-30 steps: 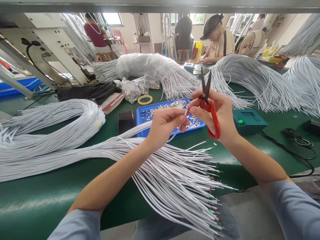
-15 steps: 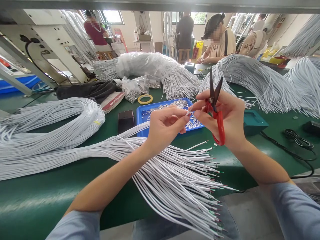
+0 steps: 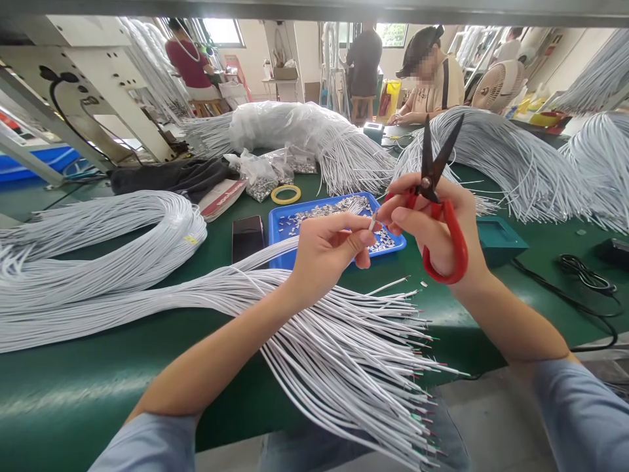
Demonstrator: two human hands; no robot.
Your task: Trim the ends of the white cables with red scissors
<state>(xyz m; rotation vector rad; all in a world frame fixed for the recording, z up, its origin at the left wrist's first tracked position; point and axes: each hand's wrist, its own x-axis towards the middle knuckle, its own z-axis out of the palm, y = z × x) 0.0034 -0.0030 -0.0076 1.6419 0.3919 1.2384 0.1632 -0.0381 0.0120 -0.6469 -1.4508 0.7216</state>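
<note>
Pinched in my left hand [image 3: 331,249] is the end of a white cable [image 3: 373,224], its tip pointing up and right. My right hand [image 3: 437,229] holds red-handled scissors [image 3: 431,187] with their dark blades apart and pointing upward. The fingertips of my right hand are close to the cable tip; whether they touch it I cannot tell. Below both hands lies a blue tray [image 3: 281,261] of small metal pieces [image 3: 314,213]. A fanned bundle of white cables [image 3: 344,328] spreads under my left forearm, with coloured wire tips at its ends.
A coiled cable bundle [image 3: 162,229] lies left, near a phone [image 3: 247,239] and yellow tape roll [image 3: 285,194]. Behind the tray are plastic bags of metal parts [image 3: 260,183] and a wrapped bundle [image 3: 280,128]. A teal block [image 3: 501,239] stands right. A person [image 3: 427,78] sits opposite.
The scissors have swung to the right and their blades have spread wider. My right hand's fingers have shifted their grip near the cable tip. My left hand has moved slightly right.
</note>
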